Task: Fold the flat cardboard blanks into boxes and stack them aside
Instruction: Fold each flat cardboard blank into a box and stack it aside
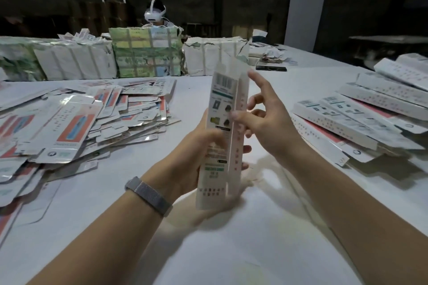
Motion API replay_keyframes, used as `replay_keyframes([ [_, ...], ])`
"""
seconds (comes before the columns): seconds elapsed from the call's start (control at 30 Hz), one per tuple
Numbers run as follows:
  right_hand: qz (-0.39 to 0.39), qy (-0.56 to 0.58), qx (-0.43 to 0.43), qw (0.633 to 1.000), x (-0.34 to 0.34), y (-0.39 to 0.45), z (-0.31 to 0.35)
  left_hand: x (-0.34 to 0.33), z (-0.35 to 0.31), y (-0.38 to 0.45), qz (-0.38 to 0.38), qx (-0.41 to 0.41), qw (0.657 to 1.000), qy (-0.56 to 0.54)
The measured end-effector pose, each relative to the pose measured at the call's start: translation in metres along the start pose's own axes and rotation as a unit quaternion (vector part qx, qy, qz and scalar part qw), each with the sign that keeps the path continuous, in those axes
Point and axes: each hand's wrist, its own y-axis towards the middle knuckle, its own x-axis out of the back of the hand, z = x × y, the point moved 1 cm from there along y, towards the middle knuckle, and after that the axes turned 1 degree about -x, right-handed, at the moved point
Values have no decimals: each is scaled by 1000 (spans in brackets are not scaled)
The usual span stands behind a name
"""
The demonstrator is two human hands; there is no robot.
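Far left to near left: a loose heap of flat blanks (76,120), fanned and overlapping on the table (208,250), too many to count; probably the feed pile, kept within left-hand reach. Behind it, along the far edge, wrapped bundles (143,55), about four visible, likely unopened stock; one person with a headset (154,12) sits beyond them. Centre: one box (223,136), long and narrow, held upright above the table, already squared into a tube, barcode end up. Left hand (196,152), with a wristband (149,195), grips its lower half, fingers curled round the back and fingertips showing at the right edge; judged to be steadying it so the ends can be closed. Right hand (259,118) presses its thumb on the right side panel mid-height, other fingers spread and loose, holding nothing; looks like it is squaring the crease or about to reach for the top flap. Top flap state blurred, cannot tell. Right: a stack of folded boxes (361,115), laid lengthwise and slanted, roughly eight to ten visible, the output pile.
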Motion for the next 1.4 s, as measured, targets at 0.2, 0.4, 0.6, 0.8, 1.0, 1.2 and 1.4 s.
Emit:
replay_keyframes([
  [0.2, 50, -99, -17, 994, -8, 26, 16, 12, -5, 2, -51, 24, 997, -51],
  [0.4, 98, -156, -20, 983, -12, 32, 12, 20, -10, 0, -54, 19, 995, -88],
  [0.6, 123, -196, -8, 973, -24, 30, 8, 18, -19, -2, -179, -67, 981, -29],
  [0.8, 100, -259, 38, 960, -18, 23, 6, 15, -9, -1, -104, 16, 985, -134],
  [1.0, 19, -178, 80, 981, -21, 19, 8, 10, -10, -3, -103, 44, 993, -30],
  [1.2, 24, -114, 56, 992, -11, 24, 9, 5, -12, -8, -70, 25, 997, 20],
  [1.4, 65, -148, 68, 984, 9, 29, 12, -3, -8, -7, -102, 33, 992, 65],
])
